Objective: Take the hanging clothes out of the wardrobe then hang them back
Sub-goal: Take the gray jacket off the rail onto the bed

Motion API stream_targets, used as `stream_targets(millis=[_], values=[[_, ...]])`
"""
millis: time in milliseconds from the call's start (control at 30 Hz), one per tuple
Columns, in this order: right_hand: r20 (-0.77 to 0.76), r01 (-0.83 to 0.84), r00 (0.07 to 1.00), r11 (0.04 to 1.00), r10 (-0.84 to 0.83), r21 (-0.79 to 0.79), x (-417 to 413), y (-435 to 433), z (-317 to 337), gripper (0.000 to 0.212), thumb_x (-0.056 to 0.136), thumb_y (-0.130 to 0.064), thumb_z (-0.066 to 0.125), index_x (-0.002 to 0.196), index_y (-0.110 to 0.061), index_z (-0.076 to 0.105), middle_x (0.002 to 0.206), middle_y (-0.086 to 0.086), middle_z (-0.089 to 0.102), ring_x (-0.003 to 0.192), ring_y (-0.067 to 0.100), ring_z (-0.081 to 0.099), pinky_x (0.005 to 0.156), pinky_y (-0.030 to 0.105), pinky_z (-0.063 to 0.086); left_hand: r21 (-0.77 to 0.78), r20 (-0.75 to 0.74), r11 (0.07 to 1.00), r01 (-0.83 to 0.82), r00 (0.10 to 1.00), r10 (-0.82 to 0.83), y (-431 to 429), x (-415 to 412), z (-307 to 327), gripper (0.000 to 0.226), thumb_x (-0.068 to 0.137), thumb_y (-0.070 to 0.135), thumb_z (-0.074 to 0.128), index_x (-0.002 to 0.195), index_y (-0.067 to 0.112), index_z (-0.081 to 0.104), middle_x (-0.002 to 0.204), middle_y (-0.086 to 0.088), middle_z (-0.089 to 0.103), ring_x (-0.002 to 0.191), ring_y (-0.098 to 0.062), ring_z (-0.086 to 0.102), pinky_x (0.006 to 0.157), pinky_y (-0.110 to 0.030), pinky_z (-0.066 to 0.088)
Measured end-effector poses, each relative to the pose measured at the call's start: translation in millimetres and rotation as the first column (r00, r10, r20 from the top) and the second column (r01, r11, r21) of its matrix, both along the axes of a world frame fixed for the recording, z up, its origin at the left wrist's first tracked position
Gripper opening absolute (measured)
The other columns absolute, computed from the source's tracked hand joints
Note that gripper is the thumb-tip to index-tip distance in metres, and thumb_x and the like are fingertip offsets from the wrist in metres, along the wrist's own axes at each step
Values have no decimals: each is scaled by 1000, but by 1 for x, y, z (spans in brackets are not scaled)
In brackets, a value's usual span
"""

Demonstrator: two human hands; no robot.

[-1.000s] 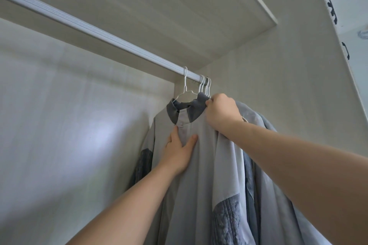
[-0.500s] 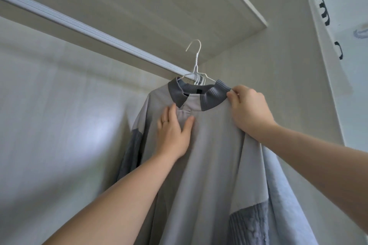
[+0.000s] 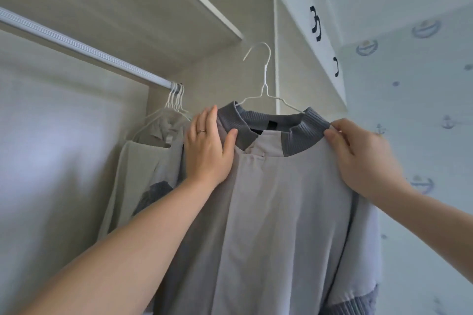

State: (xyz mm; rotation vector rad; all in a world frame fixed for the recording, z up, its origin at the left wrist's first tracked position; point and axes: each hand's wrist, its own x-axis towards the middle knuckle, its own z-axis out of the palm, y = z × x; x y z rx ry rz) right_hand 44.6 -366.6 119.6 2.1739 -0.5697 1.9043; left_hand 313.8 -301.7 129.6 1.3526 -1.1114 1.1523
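Left hand [image 3: 207,151] lies flat on the jacket [image 3: 276,212] beside its dark collar, fingers straight and thumb spread. Right hand [image 3: 361,158] pinches the opposite shoulder at the collar's edge. The jacket sits on a white hanger [image 3: 265,77] whose hook is clear of the rail [image 3: 76,45], where other clothes [image 3: 143,161] hang.

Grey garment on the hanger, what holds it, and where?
The right hand pinches the grey garment at its shoulder beside the collar; the left hand lies flat on the other shoulder.
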Motion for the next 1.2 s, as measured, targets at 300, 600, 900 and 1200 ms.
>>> stream_targets(millis=[300, 600, 900, 1200], values=[[-28, 272, 962, 958, -270, 89, -235, -19, -61, 18, 99, -37, 45, 99, -24, 58, 73, 5, 66, 73, 34, 58, 64, 42, 49, 10, 51, 969, 247, 968, -247, -65, -205, -32, 28, 100, 31, 42, 100, 9, 59, 103, -11, 60, 89, -36, 55, 71, -38, 32], [-128, 529, 848, 802, -515, 276, -446, -10, -154, 13, 98, -27, 53, 86, -28, 57, 62, -10, 56, 66, 5, 55, 57, 16, 38, 193, -23, 716, 671, 733, -680, -166, -419, -135, 19, 100, 22, 50, 96, 6, 59, 94, -7, 58, 83, -27, 54, 76, -40, 40], [-272, 766, 617, 484, -739, 423, -574, -6, -252, 7, 95, -34, 57, 92, -30, 62, 69, -8, 63, 67, 24, 57, 67, 39, 50, 396, -142, 454, 798, 541, -829, -263, -587, -252, 16, 101, 21, 50, 97, 7, 57, 96, -9, 57, 87, -31, 54, 81, -45, 41], [-362, 806, 473, 229, -803, 545, -656, -55, -333, 9, 93, -30, 61, 99, -28, 67, 62, -21, 52, 67, 17, 50, 67, 35, 48, 530, -194, 206, 823, 354, -915, -377, -724, -339, 16, 101, 18, 48, 101, 4, 57, 101, -17, 59, 89, -38, 54, 80, -46, 39]])
